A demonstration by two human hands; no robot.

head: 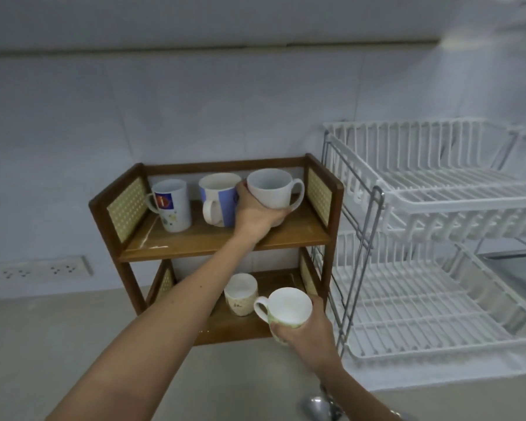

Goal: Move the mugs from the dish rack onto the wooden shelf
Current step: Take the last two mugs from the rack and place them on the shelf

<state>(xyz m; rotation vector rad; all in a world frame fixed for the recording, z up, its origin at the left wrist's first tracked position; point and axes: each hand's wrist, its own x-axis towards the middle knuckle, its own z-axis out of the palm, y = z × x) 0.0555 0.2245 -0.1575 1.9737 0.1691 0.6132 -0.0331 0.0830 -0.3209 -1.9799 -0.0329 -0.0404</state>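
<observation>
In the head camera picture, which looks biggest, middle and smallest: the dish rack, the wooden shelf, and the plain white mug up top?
1. dish rack, which looks biggest, though it runs off the picture's edge.
2. wooden shelf, close behind it.
3. plain white mug, clearly the smallest, held in the left hand.
</observation>
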